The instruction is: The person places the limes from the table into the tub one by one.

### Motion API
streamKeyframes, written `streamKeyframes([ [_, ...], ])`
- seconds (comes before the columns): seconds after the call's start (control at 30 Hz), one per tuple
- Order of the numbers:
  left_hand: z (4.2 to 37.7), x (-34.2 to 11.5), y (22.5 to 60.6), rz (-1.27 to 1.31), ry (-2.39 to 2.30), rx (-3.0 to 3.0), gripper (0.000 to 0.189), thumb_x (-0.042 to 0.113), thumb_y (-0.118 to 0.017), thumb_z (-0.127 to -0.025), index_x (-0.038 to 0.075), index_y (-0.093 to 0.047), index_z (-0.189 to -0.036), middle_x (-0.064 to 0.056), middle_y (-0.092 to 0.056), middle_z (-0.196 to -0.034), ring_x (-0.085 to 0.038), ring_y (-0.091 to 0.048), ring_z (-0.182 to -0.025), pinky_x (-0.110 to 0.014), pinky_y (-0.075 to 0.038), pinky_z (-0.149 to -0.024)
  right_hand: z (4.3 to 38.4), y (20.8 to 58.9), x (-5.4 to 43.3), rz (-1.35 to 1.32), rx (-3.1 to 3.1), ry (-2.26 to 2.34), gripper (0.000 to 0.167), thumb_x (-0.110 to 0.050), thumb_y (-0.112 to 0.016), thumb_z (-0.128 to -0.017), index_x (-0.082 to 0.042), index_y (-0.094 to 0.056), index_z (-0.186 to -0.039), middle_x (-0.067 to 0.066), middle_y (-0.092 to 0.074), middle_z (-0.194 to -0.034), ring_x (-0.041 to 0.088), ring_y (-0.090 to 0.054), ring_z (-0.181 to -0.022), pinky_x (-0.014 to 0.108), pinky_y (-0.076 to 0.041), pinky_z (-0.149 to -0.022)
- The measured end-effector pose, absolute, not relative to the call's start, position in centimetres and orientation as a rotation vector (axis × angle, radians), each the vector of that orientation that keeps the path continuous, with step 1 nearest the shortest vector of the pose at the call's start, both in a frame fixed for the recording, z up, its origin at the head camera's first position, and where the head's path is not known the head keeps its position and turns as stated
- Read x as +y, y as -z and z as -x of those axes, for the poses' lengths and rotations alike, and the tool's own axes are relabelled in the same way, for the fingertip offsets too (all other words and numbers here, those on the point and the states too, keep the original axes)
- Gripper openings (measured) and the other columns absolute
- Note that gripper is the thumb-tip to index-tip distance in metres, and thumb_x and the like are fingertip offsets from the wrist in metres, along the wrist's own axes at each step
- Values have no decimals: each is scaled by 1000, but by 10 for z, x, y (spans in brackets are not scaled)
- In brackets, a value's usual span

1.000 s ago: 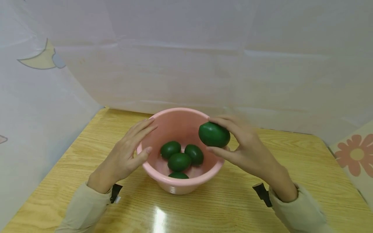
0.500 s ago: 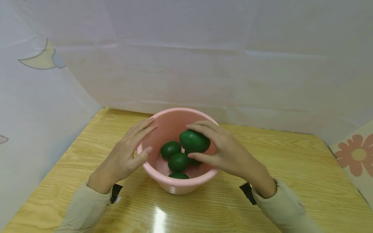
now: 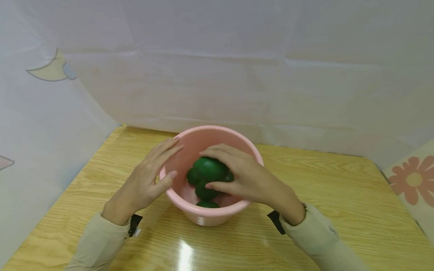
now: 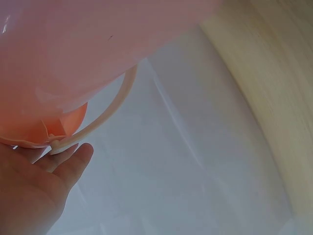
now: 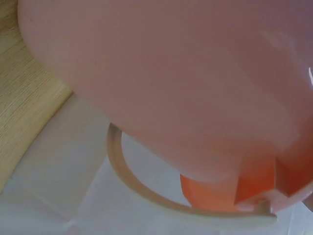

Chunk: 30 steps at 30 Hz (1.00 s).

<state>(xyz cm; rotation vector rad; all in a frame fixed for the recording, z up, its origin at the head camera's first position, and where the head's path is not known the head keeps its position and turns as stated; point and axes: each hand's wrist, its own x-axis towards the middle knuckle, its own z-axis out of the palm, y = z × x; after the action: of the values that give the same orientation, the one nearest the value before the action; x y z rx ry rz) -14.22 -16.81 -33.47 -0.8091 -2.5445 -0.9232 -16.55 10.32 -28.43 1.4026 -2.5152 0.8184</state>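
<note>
A pink bucket (image 3: 202, 218) stands upright on the table. My right hand (image 3: 249, 176) reaches over its right side and holds a smooth dark green avocado (image 3: 208, 168) between thumb and fingers, inside the opening. Below it lie several more avocados (image 3: 205, 192), partly covered by the held one and the hand. My left hand (image 3: 144, 180) rests at the left rim, its fingers fairly straight and its thumb apart. In the left wrist view the left hand's fingers (image 4: 76, 164) lie right by the bucket's handle (image 4: 115, 105). Hardly any of the right hand shows in the right wrist view.
The wooden table (image 3: 325, 184) extends on both sides of the bucket and towards me. Behind it hangs a pale sheet (image 3: 217, 75) close to the table's back edge, with printed shapes at the sides. The bucket's pale handle (image 5: 146, 193) hangs down outside its wall.
My right hand has carried the avocado leftwards and down, from over the right rim to the middle of the bucket. The left hand has stayed at the left rim.
</note>
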Motion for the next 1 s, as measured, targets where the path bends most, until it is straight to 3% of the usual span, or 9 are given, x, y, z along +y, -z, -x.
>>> streamKeyframes([
  [0.53, 142, -170, 335, 802, 937, -2551, 58, 22, -54, -95, 15, -42, -151, -2, -31, -163, -27, -25, -151, -64, -29, -115, 167, 283, 83, -1493, -2584, -628, 56, -27, -80, -82, -9, -59, -131, 1, -63, -132, 18, -56, -125, 35, -45, -108],
  [1.0, 142, -170, 335, 803, 944, -2548, 58, 21, -54, -95, 15, -41, -152, -3, -31, -162, -27, -25, -152, -63, -28, -115, 168, 287, 71, -1637, -2530, -564, 44, -25, -78, -85, -16, -63, -125, -7, -67, -116, 13, -60, -111, 31, -47, -102],
])
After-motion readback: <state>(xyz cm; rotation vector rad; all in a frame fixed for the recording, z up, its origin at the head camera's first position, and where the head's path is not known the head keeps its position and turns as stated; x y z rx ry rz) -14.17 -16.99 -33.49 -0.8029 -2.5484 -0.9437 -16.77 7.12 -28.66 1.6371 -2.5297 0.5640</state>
